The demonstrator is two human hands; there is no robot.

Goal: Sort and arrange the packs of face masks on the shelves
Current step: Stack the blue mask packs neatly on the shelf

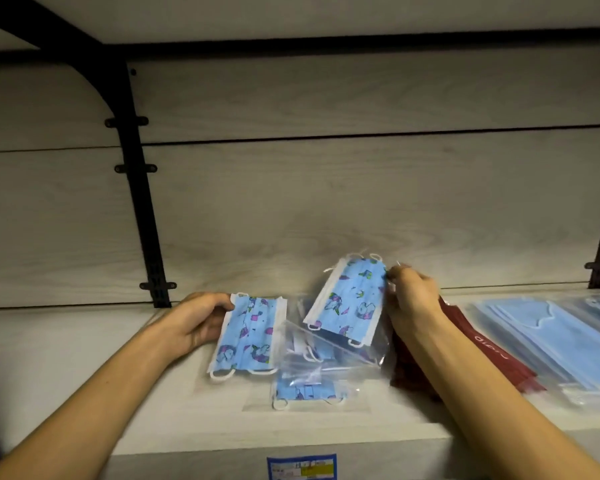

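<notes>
On a pale wooden shelf, the left hand grips one printed blue mask pack by its edge, the right hand pinches a second printed pack tilted above loose packs, beside dark red masks and plain blue masks.

Two bare forearms in view, no sleeves reaching the visible part. Left hand and right hand: no gloves, no rings, no watch or wristband showing. Nails short as far as visible. Rest of body out of frame.
</notes>
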